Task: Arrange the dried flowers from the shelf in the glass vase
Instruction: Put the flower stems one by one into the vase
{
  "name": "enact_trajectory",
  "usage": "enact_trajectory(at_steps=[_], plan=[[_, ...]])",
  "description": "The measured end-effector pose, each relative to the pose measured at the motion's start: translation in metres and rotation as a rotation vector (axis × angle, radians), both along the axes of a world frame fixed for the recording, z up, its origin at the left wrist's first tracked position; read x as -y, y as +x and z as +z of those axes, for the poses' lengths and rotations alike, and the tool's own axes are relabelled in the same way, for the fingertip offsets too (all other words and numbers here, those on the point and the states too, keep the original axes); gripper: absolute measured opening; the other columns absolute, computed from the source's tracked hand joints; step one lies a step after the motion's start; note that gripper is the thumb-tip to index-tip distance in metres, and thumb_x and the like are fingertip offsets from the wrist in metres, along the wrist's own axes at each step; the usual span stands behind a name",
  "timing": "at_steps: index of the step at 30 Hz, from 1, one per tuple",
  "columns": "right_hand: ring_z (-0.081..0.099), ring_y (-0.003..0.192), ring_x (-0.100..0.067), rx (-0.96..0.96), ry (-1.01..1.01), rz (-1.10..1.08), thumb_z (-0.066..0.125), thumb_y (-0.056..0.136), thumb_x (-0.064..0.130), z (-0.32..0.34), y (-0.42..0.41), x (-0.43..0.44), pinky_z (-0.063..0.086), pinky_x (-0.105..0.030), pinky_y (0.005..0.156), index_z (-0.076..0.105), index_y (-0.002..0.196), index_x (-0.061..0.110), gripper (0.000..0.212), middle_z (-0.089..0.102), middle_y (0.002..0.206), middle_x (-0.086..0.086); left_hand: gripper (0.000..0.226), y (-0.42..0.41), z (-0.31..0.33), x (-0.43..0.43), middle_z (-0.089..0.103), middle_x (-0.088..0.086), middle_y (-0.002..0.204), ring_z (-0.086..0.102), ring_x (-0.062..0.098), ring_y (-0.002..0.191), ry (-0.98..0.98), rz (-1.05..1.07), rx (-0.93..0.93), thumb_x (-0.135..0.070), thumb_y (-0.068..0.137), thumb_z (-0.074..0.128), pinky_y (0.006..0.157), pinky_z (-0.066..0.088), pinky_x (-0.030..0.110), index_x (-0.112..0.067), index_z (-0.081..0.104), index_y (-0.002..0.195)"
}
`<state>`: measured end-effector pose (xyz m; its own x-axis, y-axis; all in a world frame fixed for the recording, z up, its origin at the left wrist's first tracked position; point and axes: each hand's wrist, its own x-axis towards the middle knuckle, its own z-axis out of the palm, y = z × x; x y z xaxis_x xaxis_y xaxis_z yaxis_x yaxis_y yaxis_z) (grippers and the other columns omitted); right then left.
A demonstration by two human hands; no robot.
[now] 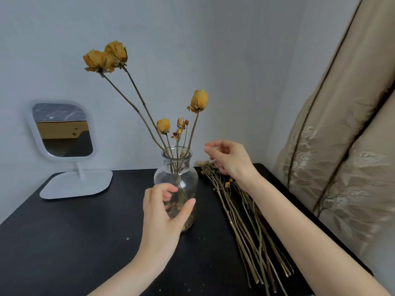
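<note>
Vase, glass, one, on the dark table, part filled: four yellow roses and one sprig of small buds stand in it. One loose bundle of stems, too overlapped to count, lies just right of the vase, not yet placed. The left hand curls round the vase's lower body. The right hand hovers right of its neck, fingers loosely bent, holding nothing. One mirror stands well left of the vase.
</note>
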<state>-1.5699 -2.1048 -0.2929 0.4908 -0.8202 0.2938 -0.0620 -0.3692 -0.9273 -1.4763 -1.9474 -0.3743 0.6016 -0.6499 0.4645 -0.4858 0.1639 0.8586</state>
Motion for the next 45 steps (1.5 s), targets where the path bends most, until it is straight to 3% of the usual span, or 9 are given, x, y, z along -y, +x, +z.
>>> enact_trajectory(at_steps=[4,8,13,15,22,29,39,42,45], plan=[[0.042,0.041,-0.002,-0.100,0.088,-0.133,0.059,0.092,0.022,-0.031,-0.031,0.024,0.033,-0.016,0.037,0.063,0.099,0.013,0.012,0.058,0.068,0.000,0.013,-0.031,-0.015,0.008,0.043,-0.017,0.063,0.042,0.000,0.059,0.192,-0.323,-0.049,-0.031,0.081,0.066,0.062,0.040,0.011,-0.037,0.055,0.083],[0.042,0.045,-0.008,-0.219,0.189,-0.264,0.053,0.093,0.019,-0.066,-0.071,0.049,0.034,-0.018,0.037,0.065,0.096,0.011,0.014,0.059,0.067,-0.002,0.011,-0.047,-0.027,0.050,0.040,-0.011,0.061,0.041,0.000,0.054,0.369,-0.383,-0.067,-0.030,0.085,0.063,0.056,0.037,0.007,-0.030,0.056,0.094],[0.042,0.047,-0.012,-0.412,0.276,-0.337,0.052,0.093,0.018,-0.095,-0.106,0.069,0.033,-0.021,0.040,0.062,0.093,0.013,0.011,0.062,0.072,-0.005,0.031,-0.052,-0.039,0.114,0.046,0.007,0.071,0.039,0.017,0.052,0.546,-0.286,-0.512,-0.024,0.088,0.061,0.048,0.035,0.028,-0.011,0.049,0.113],[0.042,0.046,-0.011,-0.487,0.271,-0.333,0.053,0.092,0.018,-0.099,-0.114,0.073,0.032,-0.020,0.037,0.062,0.092,0.014,0.009,0.062,0.070,-0.004,0.031,-0.050,-0.045,0.137,0.053,0.017,0.080,0.046,0.025,0.057,0.573,-0.196,-0.504,-0.023,0.089,0.060,0.052,0.040,0.035,-0.008,0.047,0.113],[0.055,0.064,-0.007,-0.647,0.130,-0.319,0.060,0.090,0.028,-0.106,-0.110,0.087,0.039,-0.022,0.058,0.063,0.093,0.013,0.015,0.061,0.065,0.002,0.027,-0.036,-0.064,0.176,0.032,0.005,0.056,0.025,0.020,0.042,0.657,-0.067,-0.502,-0.018,0.093,0.052,0.045,0.023,0.024,-0.007,0.040,0.071],[0.060,0.074,-0.022,-0.837,0.116,-0.326,0.064,0.085,0.037,-0.109,-0.095,0.095,0.051,-0.035,0.075,0.052,0.064,0.014,0.033,0.054,0.066,-0.002,0.021,-0.034,-0.062,0.186,0.041,0.007,0.059,0.034,0.020,0.048,0.720,-0.046,-0.344,-0.021,0.089,0.059,0.056,0.034,0.029,-0.002,0.053,0.082],[0.063,0.081,-0.025,-0.780,0.222,-0.375,0.062,0.081,0.027,-0.112,-0.092,0.103,0.052,-0.033,0.073,0.058,0.079,0.006,0.021,0.065,0.085,-0.011,0.022,-0.036,-0.051,0.185,0.038,0.005,0.062,0.033,0.019,0.051,0.689,-0.034,-0.378,-0.017,0.088,0.058,0.060,0.034,0.031,-0.005,0.046,0.074],[0.058,0.069,-0.021,-0.764,0.231,-0.384,0.062,0.082,0.028,-0.111,-0.092,0.103,0.047,-0.031,0.063,0.054,0.071,0.007,0.024,0.063,0.075,-0.008,0.019,-0.036,-0.044,0.182,0.040,0.005,0.063,0.035,0.017,0.053,0.659,-0.043,-0.380,-0.018,0.089,0.058,0.062,0.036,0.031,-0.005,0.050,0.079],[0.052,0.055,-0.014,-0.739,0.240,-0.402,0.060,0.082,0.025,-0.110,-0.094,0.102,0.042,-0.025,0.052,0.052,0.063,0.010,0.026,0.058,0.060,-0.001,0.031,-0.035,-0.039,0.179,0.036,0.003,0.057,0.032,0.017,0.048,0.646,-0.052,-0.358,-0.018,0.089,0.058,0.055,0.034,0.030,-0.010,0.041,0.064]])
